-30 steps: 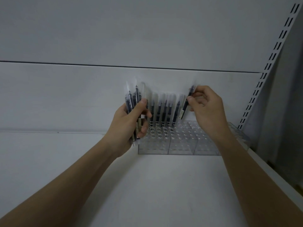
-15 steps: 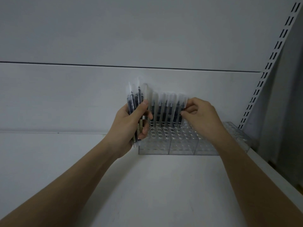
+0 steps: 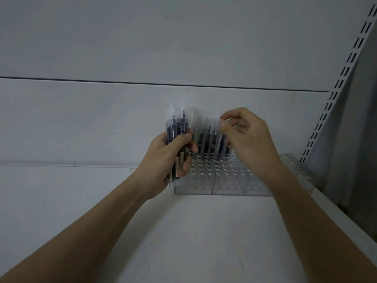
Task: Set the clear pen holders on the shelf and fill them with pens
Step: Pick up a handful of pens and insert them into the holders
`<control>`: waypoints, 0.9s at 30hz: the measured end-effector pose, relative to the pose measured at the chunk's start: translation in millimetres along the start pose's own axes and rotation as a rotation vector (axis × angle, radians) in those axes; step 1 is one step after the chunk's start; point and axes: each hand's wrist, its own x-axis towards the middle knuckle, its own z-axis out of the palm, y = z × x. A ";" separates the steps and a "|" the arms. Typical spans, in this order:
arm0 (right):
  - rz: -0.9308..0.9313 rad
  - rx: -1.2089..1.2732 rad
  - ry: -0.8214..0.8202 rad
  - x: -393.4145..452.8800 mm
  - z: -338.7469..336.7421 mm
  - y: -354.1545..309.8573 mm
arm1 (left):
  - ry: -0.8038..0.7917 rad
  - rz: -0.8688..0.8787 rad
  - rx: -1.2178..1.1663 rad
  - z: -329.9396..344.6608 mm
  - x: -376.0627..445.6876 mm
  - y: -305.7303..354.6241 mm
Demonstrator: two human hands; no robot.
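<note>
Three clear pen holders (image 3: 228,180), each a block full of round holes, stand side by side at the back of the white shelf (image 3: 183,231). Several dark pens in clear sleeves (image 3: 208,139) stand in the back row of the left holder. My left hand (image 3: 165,160) grips a bundle of sleeved pens (image 3: 175,129) upright, just left of the holders. My right hand (image 3: 246,133) is above the standing row with its fingers curled, thumb and forefinger pinching the sleeve top of the rightmost standing pen (image 3: 219,137).
The white back panel (image 3: 122,119) rises straight behind the holders. A slotted upright (image 3: 330,103) runs up the right side, with the shelf's right edge (image 3: 346,217) below it. A further clear holder (image 3: 295,162) sits at the far right by the upright.
My right hand brought a single pen down into the back row of the left holder, then rose slightly along its sleeve. My left hand with the bundle stayed in place.
</note>
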 end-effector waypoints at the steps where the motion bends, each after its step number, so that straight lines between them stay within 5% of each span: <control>1: 0.036 0.065 -0.061 -2.5 4.6 -2.5 | -0.019 0.001 0.004 0.4 -0.6 -0.2; 8: 0.125 0.327 -0.265 -13.3 19.6 -7.0 | -0.125 0.000 0.056 5.0 -5.1 -0.3; 19: 0.204 0.511 0.024 -2.7 6.1 -6.7 | -0.090 0.028 0.095 3.0 -2.8 -2.7; 27: 0.179 0.501 -0.087 -4.7 8.5 -3.5 | -0.070 0.049 0.120 3.4 -1.7 -4.0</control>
